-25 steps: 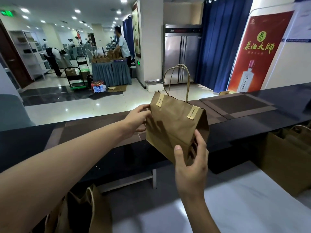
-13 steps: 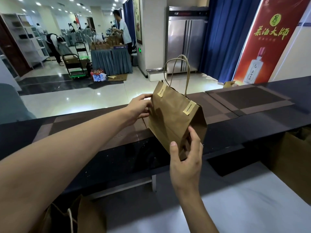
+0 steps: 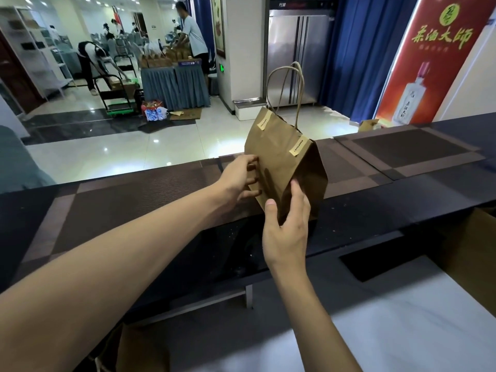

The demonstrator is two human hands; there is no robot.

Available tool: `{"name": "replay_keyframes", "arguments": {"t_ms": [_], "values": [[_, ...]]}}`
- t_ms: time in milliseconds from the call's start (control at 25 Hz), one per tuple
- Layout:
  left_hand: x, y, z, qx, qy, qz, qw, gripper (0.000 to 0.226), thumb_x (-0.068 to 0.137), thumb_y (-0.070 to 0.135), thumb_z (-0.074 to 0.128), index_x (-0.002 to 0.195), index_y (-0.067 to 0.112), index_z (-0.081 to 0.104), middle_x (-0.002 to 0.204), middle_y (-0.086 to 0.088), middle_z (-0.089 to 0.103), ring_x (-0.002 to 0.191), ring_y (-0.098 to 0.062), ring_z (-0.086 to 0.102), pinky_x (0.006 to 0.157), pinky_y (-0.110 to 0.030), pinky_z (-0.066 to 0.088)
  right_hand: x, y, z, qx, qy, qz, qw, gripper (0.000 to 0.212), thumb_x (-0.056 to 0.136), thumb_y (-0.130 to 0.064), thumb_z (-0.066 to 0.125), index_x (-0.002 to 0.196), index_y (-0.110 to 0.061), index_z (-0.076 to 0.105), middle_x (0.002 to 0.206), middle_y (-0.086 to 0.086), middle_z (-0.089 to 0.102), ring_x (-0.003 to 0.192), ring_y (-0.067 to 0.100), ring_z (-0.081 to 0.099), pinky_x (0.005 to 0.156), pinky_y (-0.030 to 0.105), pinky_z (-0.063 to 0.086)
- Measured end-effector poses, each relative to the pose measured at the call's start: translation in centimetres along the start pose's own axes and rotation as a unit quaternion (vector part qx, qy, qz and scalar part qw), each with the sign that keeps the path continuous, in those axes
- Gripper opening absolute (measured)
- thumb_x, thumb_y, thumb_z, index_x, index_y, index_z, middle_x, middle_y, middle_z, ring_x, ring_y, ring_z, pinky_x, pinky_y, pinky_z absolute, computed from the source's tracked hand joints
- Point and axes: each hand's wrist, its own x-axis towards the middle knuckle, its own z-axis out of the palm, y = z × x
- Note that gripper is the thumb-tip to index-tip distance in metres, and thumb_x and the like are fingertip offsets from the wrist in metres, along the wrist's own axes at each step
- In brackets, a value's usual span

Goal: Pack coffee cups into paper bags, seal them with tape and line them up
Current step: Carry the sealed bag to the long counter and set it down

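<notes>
A brown paper bag (image 3: pixel 279 162) with twisted paper handles stands tilted on the dark counter top (image 3: pixel 134 200), its folded top held shut by two strips of tape (image 3: pixel 298 145). My left hand (image 3: pixel 239 178) holds the bag's left edge with its fingers against the front. My right hand (image 3: pixel 285 224) grips the near right corner, thumb on the front and fingers round the side. What the bag contains is hidden.
Another brown bag (image 3: pixel 142 347) sits low at the bottom left and a brown box edge (image 3: pixel 467 253) at the right. A white surface (image 3: pixel 402 331) lies below the counter. Beyond are a tiled floor, people at a skirted table (image 3: pixel 175 84), a steel fridge (image 3: pixel 295 55) and a red banner (image 3: pixel 432 57).
The bag has moved forward and down onto the counter top, now more upright. Both hands stayed on it; my left hand slid lower along its left edge.
</notes>
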Motion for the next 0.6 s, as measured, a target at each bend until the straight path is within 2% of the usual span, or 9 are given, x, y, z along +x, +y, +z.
{"name": "replay_keyframes", "arguments": {"t_ms": [120, 280, 480, 600], "values": [[0.1, -0.4, -0.1, 0.015, -0.036, -0.005, 0.999, 0.040, 0.106, 0.041, 0.035, 0.128, 0.026, 0.065, 0.139, -0.002, 0.053, 0.123, -0.031, 0.049, 0.099, -0.057, 0.052, 1.8, 0.1, 0.8, -0.007, -0.007, 0.012, 1.000, 0.053, 0.109, -0.036, 0.041, 0.160, -0.027, 0.029, 0.164, -0.002, 0.030, 0.151, 0.013, 0.026, 0.122, 0.036, 0.030], [0.6, -0.8, 0.4, 0.011, -0.054, -0.011, 0.998, 0.050, 0.107, 0.048, 0.026, 0.138, 0.030, 0.060, 0.149, -0.004, 0.047, 0.132, -0.035, 0.044, 0.106, -0.057, 0.046, 4.7, 0.5, 1.5, 0.011, -0.029, 0.036, 0.999, 0.052, 0.111, -0.039, 0.034, 0.161, -0.027, 0.028, 0.166, -0.003, 0.028, 0.151, 0.012, 0.027, 0.113, 0.023, 0.026], [1.7, -0.8, 1.3, 0.005, -0.062, -0.009, 0.998, 0.050, 0.107, 0.048, 0.021, 0.150, 0.036, 0.045, 0.159, 0.002, 0.038, 0.136, -0.035, 0.043, 0.112, -0.055, 0.039, 7.0, 1.1, 2.6, -0.003, -0.057, 0.032, 0.998, 0.054, 0.110, -0.043, 0.032, 0.162, -0.027, 0.025, 0.167, -0.001, 0.023, 0.152, 0.015, 0.026, 0.109, 0.023, 0.025], [2.6, -0.7, 1.5, -0.004, -0.073, -0.011, 0.997, 0.049, 0.107, 0.048, 0.022, 0.151, 0.038, 0.042, 0.160, 0.005, 0.037, 0.129, -0.031, 0.046, 0.106, -0.048, 0.044, 8.2, 1.6, 3.1, -0.006, -0.055, 0.034, 0.998, 0.055, 0.110, -0.043, 0.032, 0.162, -0.027, 0.025, 0.167, 0.000, 0.023, 0.152, 0.016, 0.026, 0.107, 0.023, 0.025]]}}
